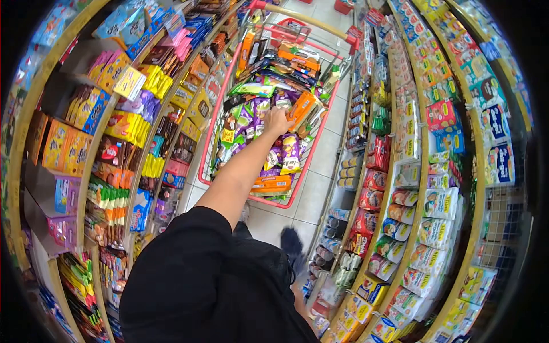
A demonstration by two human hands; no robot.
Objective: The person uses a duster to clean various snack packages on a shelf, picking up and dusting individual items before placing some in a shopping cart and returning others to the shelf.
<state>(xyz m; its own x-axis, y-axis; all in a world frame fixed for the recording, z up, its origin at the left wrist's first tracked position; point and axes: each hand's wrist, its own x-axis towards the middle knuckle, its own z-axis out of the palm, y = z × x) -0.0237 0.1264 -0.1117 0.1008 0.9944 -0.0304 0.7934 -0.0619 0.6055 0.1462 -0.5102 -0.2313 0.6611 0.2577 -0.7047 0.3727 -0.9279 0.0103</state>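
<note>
My left hand reaches into a red-framed shopping cart. Its fingers are closed at the lower end of an orange snack packet, which lies tilted over the pile. Around the hand are purple and green snack bags, packed closely together. Another orange packet lies at the near end of the cart. Low in the view, beside my dark clothing, part of my right hand shows, blurred, with its fingers hidden.
Shelves of snack packs line the left side. Tins, pouches and white packs fill the shelves on the right. The tiled floor runs between them under the cart. The cart's handle is at the far end.
</note>
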